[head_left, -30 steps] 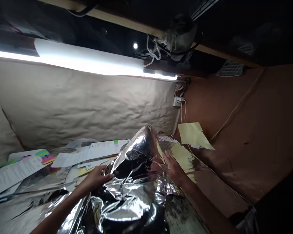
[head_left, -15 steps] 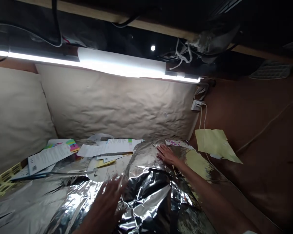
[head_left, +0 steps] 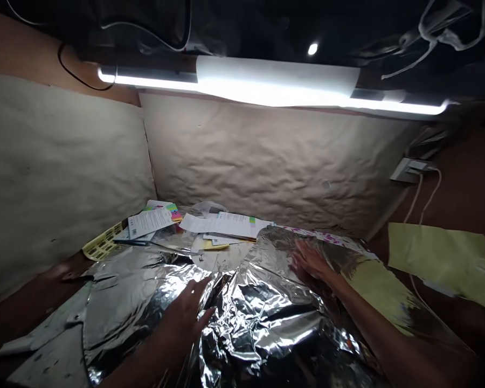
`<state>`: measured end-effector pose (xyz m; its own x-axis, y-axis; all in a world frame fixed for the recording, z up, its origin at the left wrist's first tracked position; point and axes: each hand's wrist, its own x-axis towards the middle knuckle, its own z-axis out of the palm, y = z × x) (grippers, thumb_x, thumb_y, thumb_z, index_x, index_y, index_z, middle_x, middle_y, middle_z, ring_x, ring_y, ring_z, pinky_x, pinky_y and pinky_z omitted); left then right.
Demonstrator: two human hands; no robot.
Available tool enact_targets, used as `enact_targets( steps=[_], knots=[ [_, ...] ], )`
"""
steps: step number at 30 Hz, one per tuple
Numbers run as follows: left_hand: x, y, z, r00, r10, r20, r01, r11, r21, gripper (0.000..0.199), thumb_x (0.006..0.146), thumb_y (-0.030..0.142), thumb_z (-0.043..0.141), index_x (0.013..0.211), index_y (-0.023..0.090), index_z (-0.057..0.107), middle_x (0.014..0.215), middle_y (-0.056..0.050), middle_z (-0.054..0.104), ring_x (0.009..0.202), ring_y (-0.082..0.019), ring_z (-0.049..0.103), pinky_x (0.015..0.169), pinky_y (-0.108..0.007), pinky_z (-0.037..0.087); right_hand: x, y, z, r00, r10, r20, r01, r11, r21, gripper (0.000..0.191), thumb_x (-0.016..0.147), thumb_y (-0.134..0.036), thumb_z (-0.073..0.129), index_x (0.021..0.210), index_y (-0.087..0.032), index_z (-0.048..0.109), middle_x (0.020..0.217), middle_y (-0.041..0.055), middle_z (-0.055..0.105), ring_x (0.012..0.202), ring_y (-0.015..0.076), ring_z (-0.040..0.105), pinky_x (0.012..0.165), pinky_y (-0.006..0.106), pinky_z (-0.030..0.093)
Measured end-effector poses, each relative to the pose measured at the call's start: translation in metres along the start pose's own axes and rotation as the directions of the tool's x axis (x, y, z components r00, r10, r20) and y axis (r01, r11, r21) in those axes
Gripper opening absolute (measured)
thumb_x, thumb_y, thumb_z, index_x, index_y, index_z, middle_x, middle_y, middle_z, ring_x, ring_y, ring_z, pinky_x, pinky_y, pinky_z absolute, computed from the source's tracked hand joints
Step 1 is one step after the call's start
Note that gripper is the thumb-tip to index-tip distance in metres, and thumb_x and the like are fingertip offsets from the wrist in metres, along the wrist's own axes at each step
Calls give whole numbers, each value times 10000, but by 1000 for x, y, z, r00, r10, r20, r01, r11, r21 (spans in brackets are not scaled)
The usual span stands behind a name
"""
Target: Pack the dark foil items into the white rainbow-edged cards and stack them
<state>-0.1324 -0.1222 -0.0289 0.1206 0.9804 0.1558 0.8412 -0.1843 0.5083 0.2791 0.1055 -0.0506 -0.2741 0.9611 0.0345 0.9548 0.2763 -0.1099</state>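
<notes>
A crinkled sheet of shiny silver foil (head_left: 258, 307) covers the surface in front of me. My right hand (head_left: 310, 260) lies flat on the far right part of this sheet, fingers stretched out. Closer in, my left hand (head_left: 185, 311) is over the foil's middle, its thumb apart from the fingers; nothing shows in its grasp. Whether it presses on the foil or hovers just above, I cannot tell. Beyond the hands, printed papers (head_left: 230, 225) and a yellow sheet lie in a loose pile.
Another printed sheet (head_left: 150, 222) lies near a yellow slotted basket edge (head_left: 103, 241) at the left. A bright tube light (head_left: 153, 82) hangs overhead. Pale yellow paper (head_left: 440, 258) hangs at the right, below a wall socket (head_left: 412, 168) with white cables.
The view has swung left and now shows more of the left side. My right hand still lies on the foil. The foil between my hands looks more crumpled.
</notes>
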Motion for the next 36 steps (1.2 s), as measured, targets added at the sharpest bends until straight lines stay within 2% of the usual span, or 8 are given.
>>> enact_targets(
  steps=[6,9,14,17,21,26,31,36],
  knots=[
    [19,-11,-32,932,-185,312,181,983,44,441,855,505,534,1164,195,582,924,-70,705,870,-279,652,710,-331,439,-6,-58,-33,986,-96,-134,93,995,-29,713,967,-629,239,1559,-238,171,1635,67,87,1501,256,74,1199,467,157],
    [42,-4,-34,941,-173,291,123,976,182,394,845,511,532,1083,205,605,1008,-87,708,935,-300,645,706,-326,407,-22,-90,-33,943,-294,-154,286,956,-72,664,960,-632,311,1543,-329,214,1641,10,42,1504,255,36,1206,482,94],
    [77,1,-25,955,-153,254,79,957,278,232,795,404,596,880,205,682,942,-94,719,929,-303,651,711,-328,403,-48,-109,-32,981,-125,-150,123,992,-20,733,931,-657,378,1540,-271,249,1633,104,-4,1490,360,13,1154,629,87],
    [85,2,-22,949,-147,279,77,966,247,207,772,400,615,812,218,705,901,-76,729,870,-280,665,676,-312,402,-77,-123,-36,964,-204,-168,213,976,37,714,945,-641,359,1542,-268,244,1634,89,-16,1496,330,-8,1173,592,92],
    [87,3,-16,954,-144,263,89,974,208,190,742,365,652,833,211,714,921,-84,727,912,-290,657,704,-319,408,-118,-148,-23,910,-412,-35,413,902,127,694,954,-609,378,1550,-313,181,1638,38,22,1503,281,26,1195,529,114],
    [89,4,-11,953,-121,278,99,991,91,107,771,270,610,773,183,672,867,-72,709,884,-255,650,734,-313,429,-131,-154,6,904,-409,124,383,904,191,699,959,-582,385,1554,-286,169,1632,47,97,1501,274,67,1201,508,124],
    [80,1,-16,926,-140,350,211,962,-173,434,902,489,464,1198,175,512,966,-56,666,716,-172,647,597,-263,474,-131,-155,13,908,-399,128,369,906,208,693,957,-609,357,1551,-300,180,1628,44,121,1500,266,93,1200,511,125],
    [46,-7,-22,826,-114,552,397,812,-427,1030,691,465,753,1496,177,178,820,-2,639,623,-177,605,526,-256,452,-132,-152,18,912,-396,108,370,907,201,672,972,-541,370,1555,-276,164,1628,23,102,1501,227,88,1216,465,119]
  ],
)
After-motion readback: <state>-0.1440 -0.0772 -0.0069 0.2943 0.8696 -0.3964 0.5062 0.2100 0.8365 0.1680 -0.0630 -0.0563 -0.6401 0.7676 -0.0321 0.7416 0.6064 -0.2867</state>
